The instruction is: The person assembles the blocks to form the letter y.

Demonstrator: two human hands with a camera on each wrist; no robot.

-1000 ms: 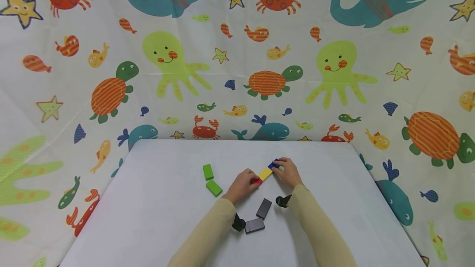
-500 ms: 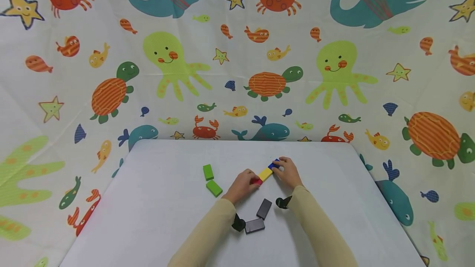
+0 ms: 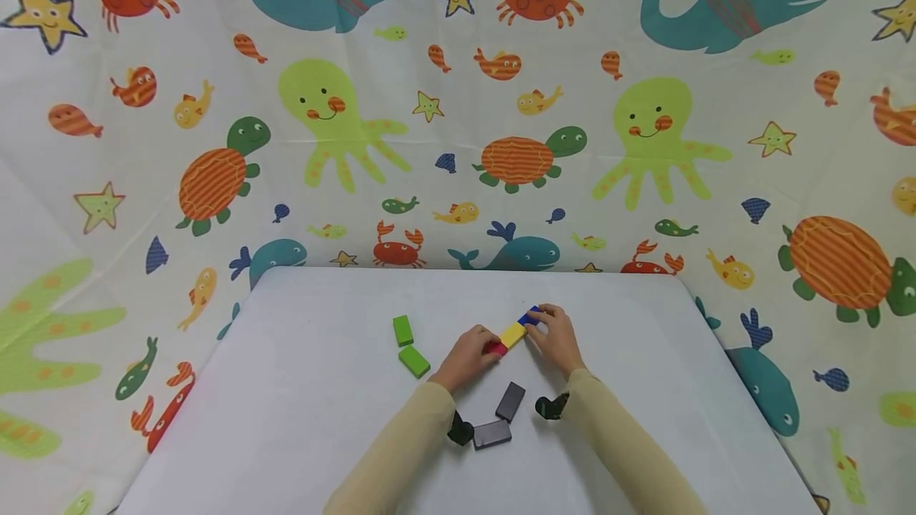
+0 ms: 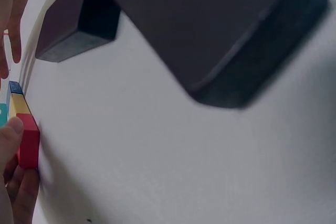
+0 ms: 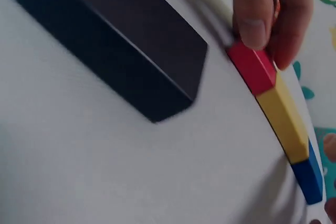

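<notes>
Red (image 5: 253, 66), yellow (image 5: 283, 116) and blue (image 5: 308, 177) blocks lie end to end in a slanting row on the white table. My left hand (image 3: 468, 356) grips the red block at the near end, thumb on top, as the left wrist view shows. At the far end, my right hand (image 3: 556, 336) is beside the blue block (image 3: 529, 316). In the left wrist view its fingers (image 4: 16, 45) hang extended, apart from the block. The right wrist view shows only the thumb and some fingertips of this hand, spread at the right edge.
Two dark grey blocks, one angled (image 3: 510, 401) and one nearer (image 3: 492, 435), lie between the forearms. To the left of the left hand are two green blocks (image 3: 403, 331). A sea-animal patterned cloth (image 3: 444, 181) hangs behind the table.
My right wrist and forearm have shifted slightly down and right, and the right fingers have loosened from the blue block. The left hand and the row of blocks stay put.
</notes>
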